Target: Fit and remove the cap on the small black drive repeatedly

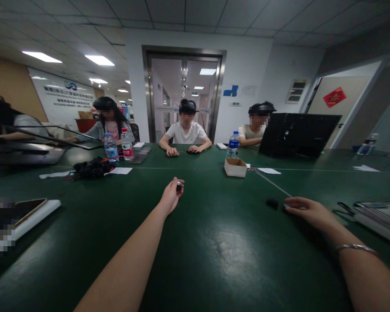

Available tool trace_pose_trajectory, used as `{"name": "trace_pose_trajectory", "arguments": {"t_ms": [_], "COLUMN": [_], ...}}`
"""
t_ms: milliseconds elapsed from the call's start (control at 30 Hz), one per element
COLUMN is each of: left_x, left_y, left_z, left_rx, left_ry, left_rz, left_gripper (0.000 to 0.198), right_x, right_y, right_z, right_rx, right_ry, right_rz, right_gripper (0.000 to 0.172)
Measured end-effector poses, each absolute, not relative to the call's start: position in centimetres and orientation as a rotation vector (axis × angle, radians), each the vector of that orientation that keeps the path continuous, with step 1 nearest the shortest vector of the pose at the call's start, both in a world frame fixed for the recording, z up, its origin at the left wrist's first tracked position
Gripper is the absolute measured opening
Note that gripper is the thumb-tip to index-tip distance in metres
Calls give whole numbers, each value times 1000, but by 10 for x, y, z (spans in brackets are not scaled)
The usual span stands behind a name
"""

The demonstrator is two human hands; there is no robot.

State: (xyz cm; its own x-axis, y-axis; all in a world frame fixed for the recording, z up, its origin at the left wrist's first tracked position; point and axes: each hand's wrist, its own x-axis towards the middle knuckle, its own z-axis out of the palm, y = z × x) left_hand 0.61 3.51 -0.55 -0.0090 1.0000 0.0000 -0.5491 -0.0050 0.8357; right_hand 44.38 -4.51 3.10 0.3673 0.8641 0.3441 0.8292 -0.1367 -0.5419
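My left hand (171,196) is closed around a small round dark object with a shiny silver rim (179,186), held just above the green table. What kind of thing it is cannot be made out. My right hand (307,210) rests low over the table on the right, fingers together and curled down. Something dark shows under its fingertips, too small to name. Just left of those fingertips lies a small black object (272,203). A thin grey cord or rod (274,185) runs from near a small open cardboard box (235,168) to my right hand.
Across the green table (195,234) sit several people with head-worn devices. Bottles (233,145), a black tangled bundle (92,168) and white papers (269,171) lie midway. A large black monitor (299,135) stands back right. Flat devices (381,214) flank my arms.
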Motion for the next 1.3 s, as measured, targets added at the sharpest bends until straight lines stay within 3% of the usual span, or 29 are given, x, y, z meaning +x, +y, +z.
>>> {"name": "trace_pose_trajectory", "arguments": {"t_ms": [100,300,500,733,867,1067,1200,1300], "left_x": [8,10,7,8,9,11,13,12], "left_y": [32,31,36,33,32,31,31,32], "left_z": [-2,1,-6,-2,-1,2,3,2], "left_rx": [759,731,758,760,767,771,736,720], "left_ry": [782,770,760,761,764,791,778,747], "left_rz": [1444,1457,1444,1438,1434,1424,1427,1438], "left_gripper": [30,30,29,30,30,31,31,32], "right_x": [442,436,434,427,424,352,253,183], "right_y": [-43,-43,-45,-53,-53,-41,-27,-13], "right_z": [32,37,42,48,54,65,55,43], "right_rx": [-1855,-1873,-1865,-1969,-2019,-1841,-1495,-1297], "right_ry": [-1400,-1358,-1359,-1255,-1308,-1788,-2188,-2203], "right_rz": [464,487,492,266,103,-521,-154,210], "right_gripper": [21,30,22,11,20,30,21,26]}}
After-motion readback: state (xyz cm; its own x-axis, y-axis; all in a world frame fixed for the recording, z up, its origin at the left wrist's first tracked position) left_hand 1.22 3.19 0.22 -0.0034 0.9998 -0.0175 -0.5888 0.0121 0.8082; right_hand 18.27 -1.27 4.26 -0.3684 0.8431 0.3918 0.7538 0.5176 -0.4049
